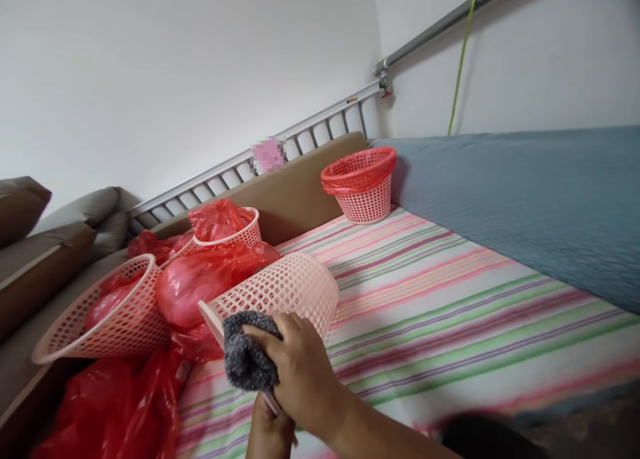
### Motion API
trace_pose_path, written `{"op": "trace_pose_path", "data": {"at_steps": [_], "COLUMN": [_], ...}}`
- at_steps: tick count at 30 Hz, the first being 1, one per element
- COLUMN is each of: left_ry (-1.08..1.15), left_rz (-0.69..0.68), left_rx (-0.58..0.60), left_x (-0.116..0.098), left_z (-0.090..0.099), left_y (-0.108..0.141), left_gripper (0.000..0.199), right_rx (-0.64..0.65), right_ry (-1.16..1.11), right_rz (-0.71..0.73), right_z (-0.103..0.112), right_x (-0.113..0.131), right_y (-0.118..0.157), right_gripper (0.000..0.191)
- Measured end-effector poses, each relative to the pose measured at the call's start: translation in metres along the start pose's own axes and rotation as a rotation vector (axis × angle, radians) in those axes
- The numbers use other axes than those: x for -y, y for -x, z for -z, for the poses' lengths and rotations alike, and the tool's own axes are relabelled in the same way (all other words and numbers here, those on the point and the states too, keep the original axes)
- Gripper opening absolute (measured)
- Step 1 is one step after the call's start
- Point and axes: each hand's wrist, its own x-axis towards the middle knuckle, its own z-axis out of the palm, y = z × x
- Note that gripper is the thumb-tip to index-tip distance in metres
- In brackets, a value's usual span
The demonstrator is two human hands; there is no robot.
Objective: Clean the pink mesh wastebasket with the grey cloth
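A pale pink plastic mesh basket (295, 279) is tilted on its side over the striped sheet, its rim toward the lower left. My right hand (307, 366) is closed around a dark grey fluffy cloth (247, 352), which presses against the basket's rim and hides part of it. Just below, my left hand (270, 429) grips the near part of the rim; the frame's bottom edge cuts it off. Behind the basket lies a bulging red plastic bag (190, 282). Another pink mesh basket (145, 319), leaning over with red plastic inside, stands to the left.
A red-lined basket (367, 196) stands upright in the far corner. Near the radiator (320, 132) is another basket (250, 231) holding red plastic. Red bags (115, 406) lie at lower left. Brown cushions (45, 259) are stacked left; a blue-covered backrest (525, 199) borders the striped sheet (425, 299).
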Motion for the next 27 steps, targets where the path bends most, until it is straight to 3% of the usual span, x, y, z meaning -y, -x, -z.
{"op": "trace_pose_path", "data": {"at_steps": [2, 5, 8, 11, 13, 15, 18, 21, 23, 27], "left_ry": [0.073, 0.160, 0.222, 0.246, 0.235, 0.204, 0.173, 0.169, 0.161, 0.096], "left_rz": [-0.048, -0.089, -0.136, -0.167, -0.149, -0.100, -0.027, 0.018, 0.021, 0.014], "left_rx": [-0.021, -0.012, 0.051, 0.110, 0.132, 0.104, -0.016, -0.091, -0.114, -0.172], "left_x": [0.000, 0.007, 0.026, 0.043, 0.043, 0.029, -0.007, -0.028, -0.023, 0.011], "left_z": [-0.004, -0.013, -0.015, -0.012, -0.008, -0.004, -0.002, -0.001, 0.001, 0.020], "left_y": [0.001, 0.005, 0.012, 0.020, 0.023, 0.022, 0.014, 0.005, 0.002, -0.001], "left_gripper": [0.018, 0.042, 0.054, 0.053, 0.056, 0.069, 0.088, 0.079, 0.067, 0.049], "right_rx": [-0.025, -0.107, -0.187, -0.206, -0.199, -0.173, -0.128, -0.121, -0.114, -0.050], "right_ry": [0.044, 0.185, 0.376, 0.501, 0.514, 0.487, 0.441, 0.396, 0.334, 0.114], "right_rz": [0.000, -0.073, -0.276, -0.476, -0.551, -0.578, -0.546, -0.421, -0.297, -0.037], "right_z": [-0.001, 0.002, 0.011, 0.022, 0.027, 0.029, 0.025, 0.017, 0.011, -0.001], "right_x": [-0.008, -0.039, -0.086, -0.131, -0.149, -0.156, -0.143, -0.109, -0.078, -0.015], "right_y": [-0.004, -0.018, -0.031, -0.035, -0.035, -0.034, -0.036, -0.036, -0.030, -0.004], "right_gripper": [0.054, 0.052, 0.043, 0.038, 0.040, 0.040, 0.038, 0.042, 0.047, 0.055]}}
